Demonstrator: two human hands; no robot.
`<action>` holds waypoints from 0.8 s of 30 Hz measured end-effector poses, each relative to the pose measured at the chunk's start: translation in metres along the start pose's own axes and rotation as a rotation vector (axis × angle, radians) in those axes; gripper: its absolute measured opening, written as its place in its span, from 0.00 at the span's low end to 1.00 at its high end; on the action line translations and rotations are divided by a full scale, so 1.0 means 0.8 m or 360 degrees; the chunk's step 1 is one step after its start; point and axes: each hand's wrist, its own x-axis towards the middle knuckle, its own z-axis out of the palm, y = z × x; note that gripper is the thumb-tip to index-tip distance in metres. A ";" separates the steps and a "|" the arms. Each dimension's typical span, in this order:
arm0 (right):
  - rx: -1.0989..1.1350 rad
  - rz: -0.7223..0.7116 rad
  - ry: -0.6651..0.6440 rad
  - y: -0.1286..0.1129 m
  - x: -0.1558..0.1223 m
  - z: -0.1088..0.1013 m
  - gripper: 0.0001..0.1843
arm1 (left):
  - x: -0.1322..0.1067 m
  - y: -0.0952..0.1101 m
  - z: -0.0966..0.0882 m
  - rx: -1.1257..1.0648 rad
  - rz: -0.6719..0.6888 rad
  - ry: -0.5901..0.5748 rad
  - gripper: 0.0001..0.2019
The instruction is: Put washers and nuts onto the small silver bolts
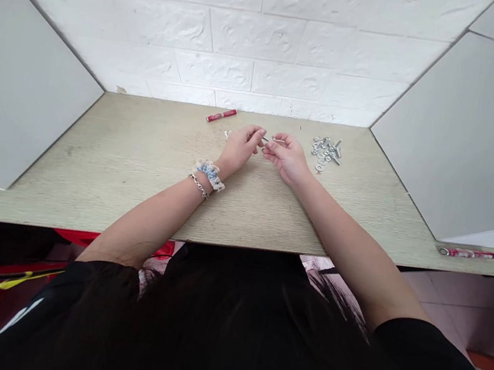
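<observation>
Over the middle of the table, my left hand (239, 150) and my right hand (288, 159) meet fingertip to fingertip. A thin silvery bolt (265, 139) spans the small gap between them. My left thumb and fingers pinch one end of it. The fingers of my right hand are closed around the other end, where more bright metal shows; whether a nut or washer sits there is too small to tell. To the right of my right hand lies a loose pile of bolts, nuts and washers (327, 150). Beside my left fingers is a small silvery piece (227, 134), partly covered.
A red tube (221, 116) lies near the white brick wall (255, 79). Another red tube (467, 253) is by the right front edge. Light panels (482, 136) stand on both sides of the wooden table (132, 191). Brown crumbs are scattered left of my hands.
</observation>
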 end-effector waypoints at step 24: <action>-0.2068 -0.0216 0.0200 -0.004 0.006 -0.033 0.10 | -0.001 0.004 0.004 -0.0378 -0.0179 -0.0107 0.16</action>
